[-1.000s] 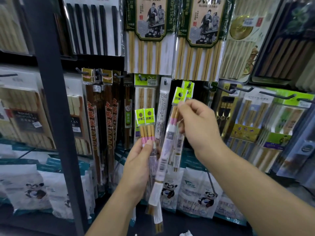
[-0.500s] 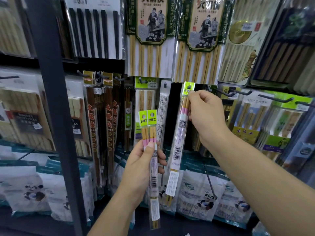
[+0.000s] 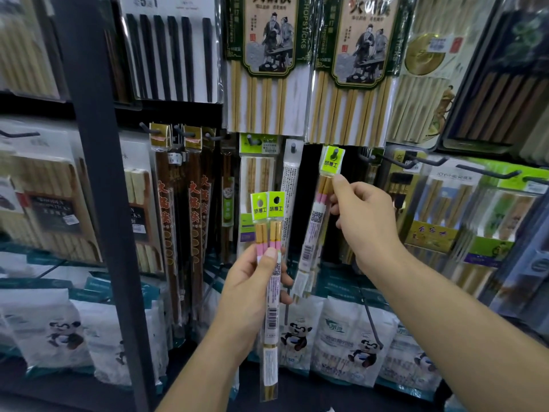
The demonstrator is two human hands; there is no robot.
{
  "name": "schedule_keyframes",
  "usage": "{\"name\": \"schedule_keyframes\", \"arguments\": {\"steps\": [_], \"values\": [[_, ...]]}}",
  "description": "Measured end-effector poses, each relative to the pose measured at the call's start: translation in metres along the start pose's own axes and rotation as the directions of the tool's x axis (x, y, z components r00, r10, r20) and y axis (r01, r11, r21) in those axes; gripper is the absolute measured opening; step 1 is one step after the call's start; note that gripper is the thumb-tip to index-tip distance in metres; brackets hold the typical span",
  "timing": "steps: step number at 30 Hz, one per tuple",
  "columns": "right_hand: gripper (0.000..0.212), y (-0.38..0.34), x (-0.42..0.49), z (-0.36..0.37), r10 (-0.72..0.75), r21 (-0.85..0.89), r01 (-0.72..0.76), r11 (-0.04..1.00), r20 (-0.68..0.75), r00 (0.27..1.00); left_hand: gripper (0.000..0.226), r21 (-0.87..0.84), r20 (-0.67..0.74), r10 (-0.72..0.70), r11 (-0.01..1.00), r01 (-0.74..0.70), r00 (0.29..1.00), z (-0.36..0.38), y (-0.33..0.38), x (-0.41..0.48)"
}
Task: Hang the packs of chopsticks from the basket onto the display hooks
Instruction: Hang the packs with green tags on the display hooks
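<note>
Sliding lower on the pack since half a second ago, down from the green header (image 3: 333, 162) to just beneath it: now pinching the pack of chopsticks (image 3: 314, 221) at its upper end with the right hand (image 3: 367, 224), thumb and forefinger closing on the wrapper, remaining fingers curling in behind. Hanging slightly tilted, lower end swinging leftward, hole in the header sitting over a dark display hook (image 3: 335, 152), just below the large bamboo sets (image 3: 350, 108) and just beside a narrow white pack (image 3: 289, 185). Gripping two more packs (image 3: 272, 295) upright in the left hand (image 3: 249, 295), thumb pressing across their fronts at the pink bands, fingers wrapping round from behind, green tops standing side by side above the hand, bottom ends reaching down past the wrist. Holding those two in front of the display, left of and lower than the hung one, apart from it. Sitting in a row low down behind everything: white bags (image 3: 356, 352) printed with pandas.
</note>
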State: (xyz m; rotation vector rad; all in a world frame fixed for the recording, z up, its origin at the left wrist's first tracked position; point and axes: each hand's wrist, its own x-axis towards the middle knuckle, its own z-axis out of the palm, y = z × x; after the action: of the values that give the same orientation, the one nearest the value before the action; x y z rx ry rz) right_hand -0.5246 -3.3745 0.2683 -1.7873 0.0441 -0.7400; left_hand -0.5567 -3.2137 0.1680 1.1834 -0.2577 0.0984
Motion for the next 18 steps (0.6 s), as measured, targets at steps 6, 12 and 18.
{"name": "schedule_keyframes", "arguments": {"steps": [6,12,18], "values": [[0.039,0.011,-0.026,0.000,-0.126,-0.026,0.130,0.991,0.129,0.984,0.020,-0.016,0.023,0.008,1.000,-0.008,1.000,0.003,-0.002,0.000],[0.016,0.011,-0.046,0.009,-0.091,-0.024,0.109,0.994,0.393,0.915,0.024,-0.020,0.089,0.023,1.000,-0.021,0.996,0.007,-0.003,-0.001],[0.032,0.009,-0.047,0.008,-0.136,-0.023,0.157,0.987,0.377,0.916,0.028,-0.029,0.121,-0.005,1.000,0.008,0.993,0.006,-0.004,-0.001]]}}
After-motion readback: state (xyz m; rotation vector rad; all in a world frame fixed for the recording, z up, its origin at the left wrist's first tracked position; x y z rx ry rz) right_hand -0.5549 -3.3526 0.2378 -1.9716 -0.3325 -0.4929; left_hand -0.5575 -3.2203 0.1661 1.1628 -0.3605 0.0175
